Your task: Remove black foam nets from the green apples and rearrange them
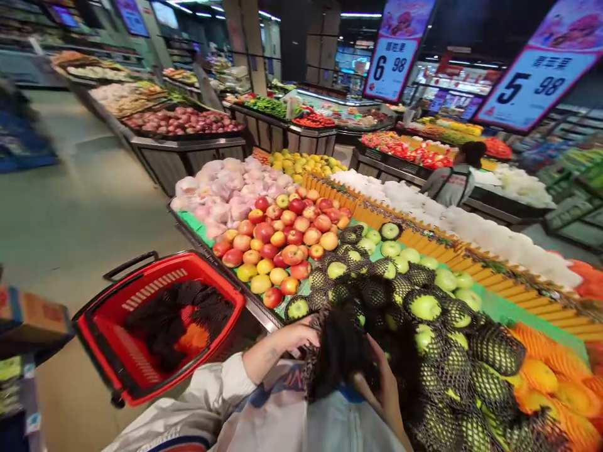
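Note:
My left hand (288, 342) is closed on the left edge of a dark bundle of black foam fruit nets (336, 355), held close to my body. My right hand (384, 383) grips the same bundle from the right, its thumb and fingers bent around it. The bundle is blurred, and whether fruit sits inside cannot be seen. Just beyond lie green apples (425, 306), many in black foam nets and others bare. Red apples (264, 233) are heaped to the left of them.
A red shopping basket (89, 323) with black nets and something orange inside stands at left beside the display edge. Orange fruit in orange nets (539, 375) lies at right. Bagged pink fruit (226, 188) is piled farther back. A person (452, 179) is among the far stands.

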`<state>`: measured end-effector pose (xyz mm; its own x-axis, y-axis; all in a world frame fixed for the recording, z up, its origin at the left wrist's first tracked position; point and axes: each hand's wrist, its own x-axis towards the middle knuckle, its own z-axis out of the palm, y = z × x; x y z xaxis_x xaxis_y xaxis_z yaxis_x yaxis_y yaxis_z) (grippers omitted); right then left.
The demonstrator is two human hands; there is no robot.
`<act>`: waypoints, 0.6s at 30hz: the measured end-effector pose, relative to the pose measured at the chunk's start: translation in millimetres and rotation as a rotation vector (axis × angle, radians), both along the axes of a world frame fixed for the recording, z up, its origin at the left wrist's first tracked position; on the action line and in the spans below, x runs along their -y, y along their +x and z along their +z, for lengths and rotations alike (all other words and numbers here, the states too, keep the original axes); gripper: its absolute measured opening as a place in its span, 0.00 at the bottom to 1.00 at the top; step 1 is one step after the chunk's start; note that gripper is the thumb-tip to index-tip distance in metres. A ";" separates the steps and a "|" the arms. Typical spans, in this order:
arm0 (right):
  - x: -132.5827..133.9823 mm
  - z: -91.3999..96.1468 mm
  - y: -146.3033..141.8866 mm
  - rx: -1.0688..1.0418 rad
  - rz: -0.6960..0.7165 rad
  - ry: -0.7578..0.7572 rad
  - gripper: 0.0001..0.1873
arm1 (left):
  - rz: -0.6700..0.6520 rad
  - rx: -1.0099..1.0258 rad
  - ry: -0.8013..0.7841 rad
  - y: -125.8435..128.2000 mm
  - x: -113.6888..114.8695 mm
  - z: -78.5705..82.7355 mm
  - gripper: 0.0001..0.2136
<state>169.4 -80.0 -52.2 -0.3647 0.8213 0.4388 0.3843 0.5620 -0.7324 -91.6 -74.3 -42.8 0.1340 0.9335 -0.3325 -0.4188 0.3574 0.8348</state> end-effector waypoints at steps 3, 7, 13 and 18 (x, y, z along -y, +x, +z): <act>1.1 -5.3 -8.6 -0.045 -0.068 0.035 0.28 | -0.254 -0.063 -0.007 15.9 -11.5 8.1 0.14; -0.1 0.4 -17.0 -0.124 -0.237 0.089 0.16 | -0.484 -0.243 -0.011 10.8 -27.7 20.5 0.20; -6.5 18.7 -20.3 -0.174 -0.570 0.150 0.10 | -0.315 -0.349 -0.094 -7.7 -52.4 19.4 0.29; -18.0 16.1 -2.3 -0.218 -0.772 0.042 0.22 | -0.164 -0.405 -0.017 3.8 -79.6 17.8 0.14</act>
